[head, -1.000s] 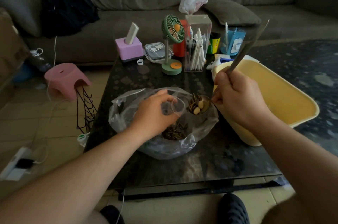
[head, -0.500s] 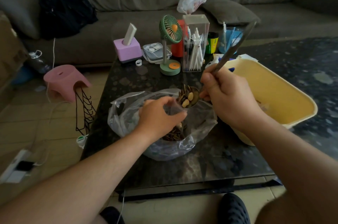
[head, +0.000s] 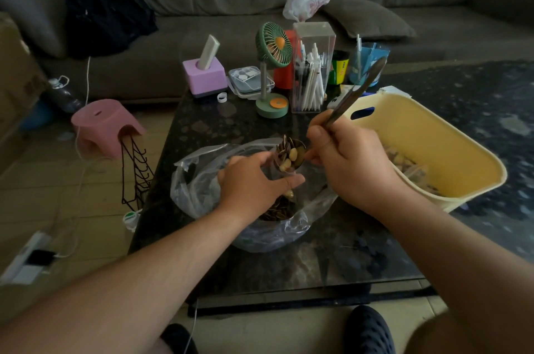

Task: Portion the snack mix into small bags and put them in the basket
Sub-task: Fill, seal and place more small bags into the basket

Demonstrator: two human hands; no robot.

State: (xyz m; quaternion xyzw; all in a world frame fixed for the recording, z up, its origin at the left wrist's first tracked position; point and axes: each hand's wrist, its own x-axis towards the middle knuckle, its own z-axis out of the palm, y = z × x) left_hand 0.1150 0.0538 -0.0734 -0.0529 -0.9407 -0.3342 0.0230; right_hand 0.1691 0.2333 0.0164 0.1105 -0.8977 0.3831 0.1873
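Observation:
A large clear plastic bag [head: 199,180] of snack mix lies open on the dark table. My left hand [head: 254,183] holds a small clear bag [head: 276,177] upright over it, fingers curled round its mouth. My right hand [head: 346,160] grips the handle of a metal spoon [head: 291,156], whose bowl is heaped with seeds and nuts and tilts at the small bag's opening. Some mix [head: 278,209] shows below my left hand. The yellow basket [head: 450,151] stands to the right and holds several filled bags [head: 404,163].
At the back of the table [head: 332,255] stand a green desk fan [head: 273,70], a clear pen holder [head: 310,70], a purple box [head: 203,76] and small containers. A pink stool [head: 104,125] and a wire rack are on the floor at left. A sofa runs behind.
The loaded spoon has moved left and up from the big bag to the mouth of the small bag and tipped toward it. My left hand stays on the small bag.

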